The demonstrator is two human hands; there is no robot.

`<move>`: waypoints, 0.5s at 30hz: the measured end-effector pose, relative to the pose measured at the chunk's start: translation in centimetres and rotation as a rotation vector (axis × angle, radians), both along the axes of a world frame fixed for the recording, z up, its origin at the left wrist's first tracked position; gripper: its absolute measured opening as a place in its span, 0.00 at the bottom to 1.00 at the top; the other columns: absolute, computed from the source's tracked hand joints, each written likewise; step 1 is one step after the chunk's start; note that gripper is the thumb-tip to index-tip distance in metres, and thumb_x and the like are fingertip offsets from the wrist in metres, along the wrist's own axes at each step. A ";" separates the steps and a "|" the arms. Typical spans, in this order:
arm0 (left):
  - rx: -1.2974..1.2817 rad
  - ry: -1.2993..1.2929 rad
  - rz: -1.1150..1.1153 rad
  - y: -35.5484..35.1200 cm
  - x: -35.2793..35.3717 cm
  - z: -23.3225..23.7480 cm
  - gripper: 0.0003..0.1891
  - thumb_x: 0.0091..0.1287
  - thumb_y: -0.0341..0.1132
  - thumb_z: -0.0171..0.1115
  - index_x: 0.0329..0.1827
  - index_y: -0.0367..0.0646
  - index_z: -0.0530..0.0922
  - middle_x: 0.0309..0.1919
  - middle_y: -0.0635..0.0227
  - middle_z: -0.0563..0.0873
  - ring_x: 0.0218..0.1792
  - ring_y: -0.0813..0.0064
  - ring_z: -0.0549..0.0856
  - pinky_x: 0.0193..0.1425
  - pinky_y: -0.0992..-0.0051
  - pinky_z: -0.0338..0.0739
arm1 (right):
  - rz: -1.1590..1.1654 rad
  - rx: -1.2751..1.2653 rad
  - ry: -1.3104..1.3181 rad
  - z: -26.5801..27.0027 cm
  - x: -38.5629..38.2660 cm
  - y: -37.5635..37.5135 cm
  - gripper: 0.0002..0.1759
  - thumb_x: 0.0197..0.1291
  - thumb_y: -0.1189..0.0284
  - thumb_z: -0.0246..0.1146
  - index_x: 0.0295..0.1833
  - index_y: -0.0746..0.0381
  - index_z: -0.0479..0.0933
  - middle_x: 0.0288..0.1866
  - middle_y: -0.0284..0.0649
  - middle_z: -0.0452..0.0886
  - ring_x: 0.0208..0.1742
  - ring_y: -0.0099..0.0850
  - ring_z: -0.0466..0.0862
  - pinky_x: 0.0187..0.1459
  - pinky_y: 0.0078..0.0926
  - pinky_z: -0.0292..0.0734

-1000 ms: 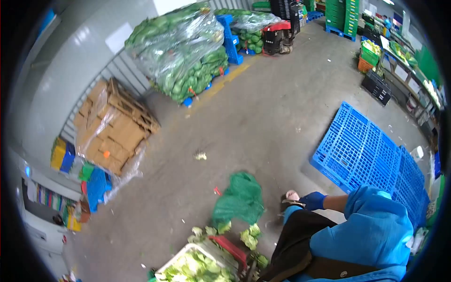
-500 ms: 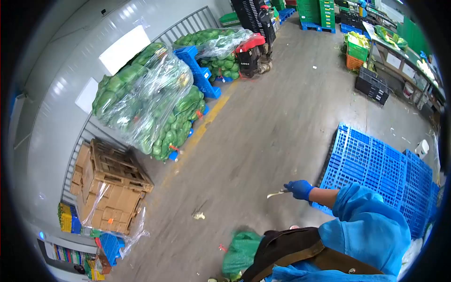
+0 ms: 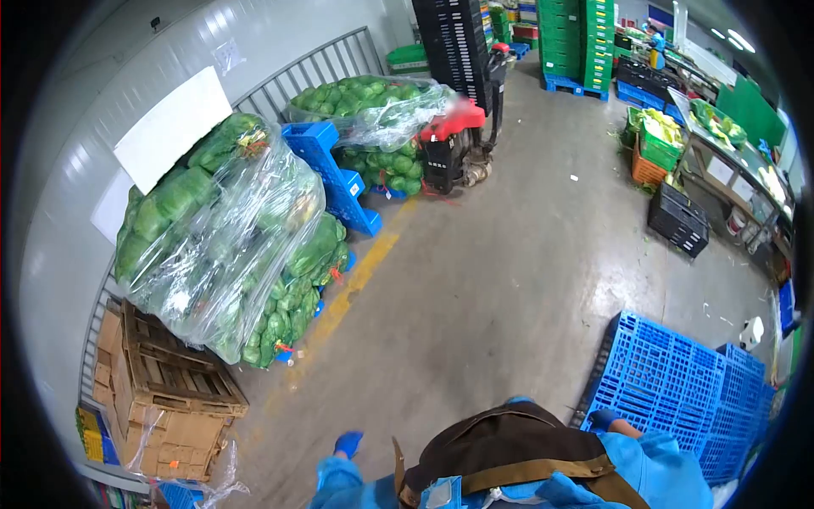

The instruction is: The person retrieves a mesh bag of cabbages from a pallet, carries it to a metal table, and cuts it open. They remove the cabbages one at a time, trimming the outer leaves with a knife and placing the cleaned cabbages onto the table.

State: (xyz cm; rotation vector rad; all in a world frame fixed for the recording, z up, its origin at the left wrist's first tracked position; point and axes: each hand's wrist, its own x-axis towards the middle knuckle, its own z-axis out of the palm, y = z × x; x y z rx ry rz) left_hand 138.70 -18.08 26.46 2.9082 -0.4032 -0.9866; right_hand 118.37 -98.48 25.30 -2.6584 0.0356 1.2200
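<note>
My left hand (image 3: 348, 444), in a blue glove, hangs out over the floor at the bottom of the view. Its fingers are loosely stretched and hold nothing visible. At my other side, my right hand (image 3: 604, 421), also blue-gloved, is closed and overlaps the near edge of a blue plastic pallet (image 3: 657, 377). A thin knife shows only as a faint sliver beside its fingers; most of it is hidden. Between the hands, a dark brown apron (image 3: 509, 445) covers my front.
Plastic-wrapped stacks of bagged green cabbages (image 3: 229, 229) stand along the left wall, with a red pallet jack (image 3: 454, 127) beyond. Nearer are a wooden pallet (image 3: 182, 365) and cardboard (image 3: 174, 441). Black crates (image 3: 678, 222) sit by a work table (image 3: 729, 161) on the right.
The view has tilted up and moved. My right hand has dropped from out over the floor to beside my body. My left hand has come into view; the green bag is out of view.
</note>
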 end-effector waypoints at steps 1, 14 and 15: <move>-0.261 -0.008 0.250 -2.8 5.7 1.3 0.26 0.72 0.51 0.48 0.62 0.43 0.78 0.61 0.56 0.80 0.64 0.56 0.77 0.70 0.61 0.69 | -0.132 -0.019 -0.020 0.1 2.0 0.1 0.21 0.55 0.57 0.60 0.52 0.52 0.83 0.48 0.46 0.86 0.47 0.48 0.86 0.50 0.46 0.81; -0.354 -0.130 0.191 -22.7 47.4 11.2 0.23 0.70 0.49 0.57 0.60 0.44 0.79 0.58 0.57 0.83 0.59 0.61 0.81 0.67 0.66 0.72 | -0.353 0.279 -0.426 -1.2 53.6 -7.1 0.17 0.58 0.63 0.56 0.47 0.56 0.84 0.46 0.50 0.85 0.49 0.49 0.85 0.52 0.43 0.79; -0.388 -0.054 0.134 -22.1 48.4 10.9 0.25 0.69 0.51 0.57 0.61 0.43 0.78 0.59 0.56 0.82 0.60 0.60 0.81 0.67 0.65 0.71 | -0.379 0.237 -0.474 1.5 59.6 -6.8 0.17 0.59 0.62 0.55 0.48 0.55 0.84 0.47 0.50 0.85 0.49 0.50 0.84 0.52 0.43 0.79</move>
